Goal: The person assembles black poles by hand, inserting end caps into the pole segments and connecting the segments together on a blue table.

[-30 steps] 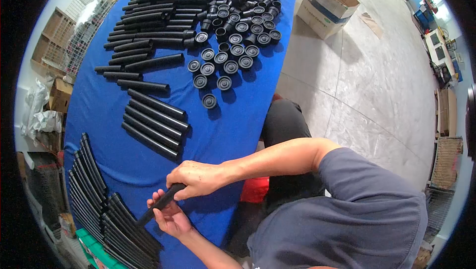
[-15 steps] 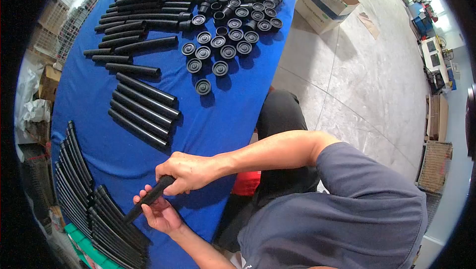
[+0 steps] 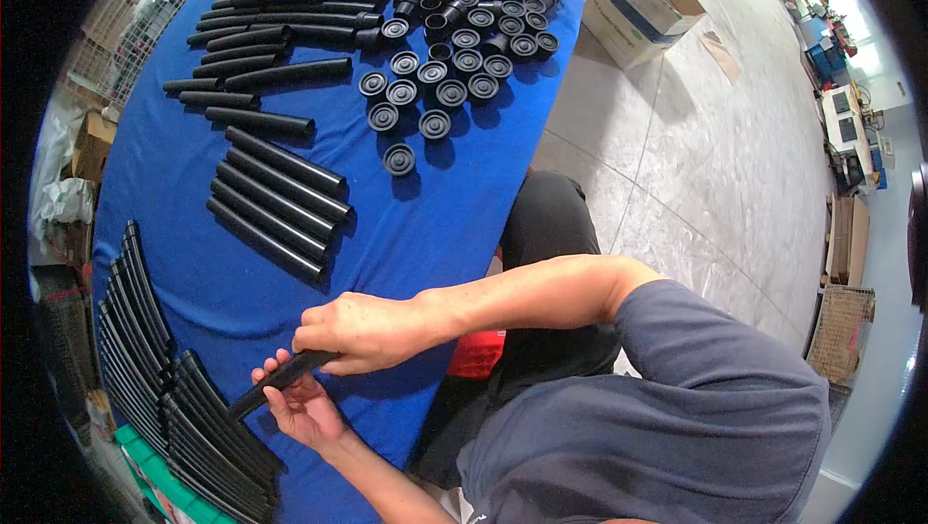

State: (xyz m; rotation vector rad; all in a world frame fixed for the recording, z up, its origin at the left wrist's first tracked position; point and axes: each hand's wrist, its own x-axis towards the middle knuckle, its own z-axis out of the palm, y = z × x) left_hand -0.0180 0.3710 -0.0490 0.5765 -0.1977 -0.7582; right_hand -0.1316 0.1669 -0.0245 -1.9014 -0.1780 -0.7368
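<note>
A dull black tube [image 3: 269,391] lies slantwise between my two hands over the blue cloth. My right hand [image 3: 362,333] is closed around its upper end, from above. Under the middle of the tube, my left hand [image 3: 302,410] supports it with palm up and fingers curled about it. The tube's lower end reaches over a row of black tubes [image 3: 227,427] lying side by side. Above my hands, several glossy black tubes [image 3: 280,197] form a small slanted group.
More loose black tubes [image 3: 280,74] and a pile of round black caps [image 3: 434,124] cover the far end of the blue-clothed table [image 3: 406,234]. Another tube row [image 3: 135,331] and a green box [image 3: 145,466] are at lower left. An open cardboard box [image 3: 638,16] stands on the floor.
Both hands still hold the tube; they have shifted slightly, and the right hand now covers more of its upper end. The view has moved a little.
</note>
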